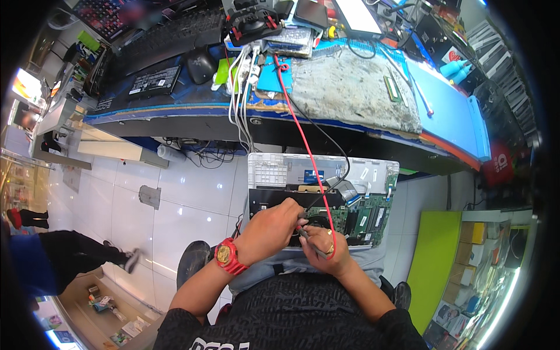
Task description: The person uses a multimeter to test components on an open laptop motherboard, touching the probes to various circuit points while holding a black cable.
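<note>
An opened laptop base [373,175] rests across my lap, its green circuit board [367,221] exposed and a black fan [318,221] partly hidden by my fingers. My left hand [271,230], with a red watch [228,256] on its wrist, is closed at the end of a black cable [345,157]; the probe there is mostly covered. Pinched in my right hand [329,248] is a dark test probe [312,242] with a red cable [309,146]. Both hands meet over the board's near edge, fingertips almost touching. What the tips contact is too small to tell.
Ahead stands a workbench with a worn grey mat [350,87], a black battery [154,81], a mouse [201,64] and a keyboard [169,44]. White cables [238,111] hang over its front edge. A green panel [431,262] stands right; another person's leg [87,251] shows left.
</note>
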A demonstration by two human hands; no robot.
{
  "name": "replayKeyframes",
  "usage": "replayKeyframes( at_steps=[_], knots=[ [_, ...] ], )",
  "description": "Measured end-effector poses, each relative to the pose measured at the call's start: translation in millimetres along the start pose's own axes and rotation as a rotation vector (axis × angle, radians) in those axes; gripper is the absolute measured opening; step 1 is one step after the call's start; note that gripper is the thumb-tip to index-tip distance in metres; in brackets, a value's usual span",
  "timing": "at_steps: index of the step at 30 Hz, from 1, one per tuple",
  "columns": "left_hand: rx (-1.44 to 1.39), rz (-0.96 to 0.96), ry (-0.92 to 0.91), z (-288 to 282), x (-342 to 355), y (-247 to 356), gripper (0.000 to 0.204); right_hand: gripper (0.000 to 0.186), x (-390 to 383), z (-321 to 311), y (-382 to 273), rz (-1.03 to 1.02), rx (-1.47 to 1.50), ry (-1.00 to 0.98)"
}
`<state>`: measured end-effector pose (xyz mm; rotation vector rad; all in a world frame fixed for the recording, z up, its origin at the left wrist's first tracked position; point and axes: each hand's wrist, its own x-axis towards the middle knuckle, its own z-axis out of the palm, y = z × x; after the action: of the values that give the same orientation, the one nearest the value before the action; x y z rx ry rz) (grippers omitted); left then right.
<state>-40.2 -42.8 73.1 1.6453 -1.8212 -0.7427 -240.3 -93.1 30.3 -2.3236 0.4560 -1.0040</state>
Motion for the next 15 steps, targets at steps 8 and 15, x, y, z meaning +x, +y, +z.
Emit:
replayKeyframes(
  at_steps=[8,15],
  knots=[
    [0.042,0.039,0.002,-2.8,-0.8,0.3,0.018,0.028,2.8,-0.5,-1.6,-0.003,0.023,0.015],
    [0.002,0.065,0.061,-1.9,0.0,-2.4,0.017,0.023,1.0,0.9,1.8,-0.017,-0.015,0.03]
  ],
)
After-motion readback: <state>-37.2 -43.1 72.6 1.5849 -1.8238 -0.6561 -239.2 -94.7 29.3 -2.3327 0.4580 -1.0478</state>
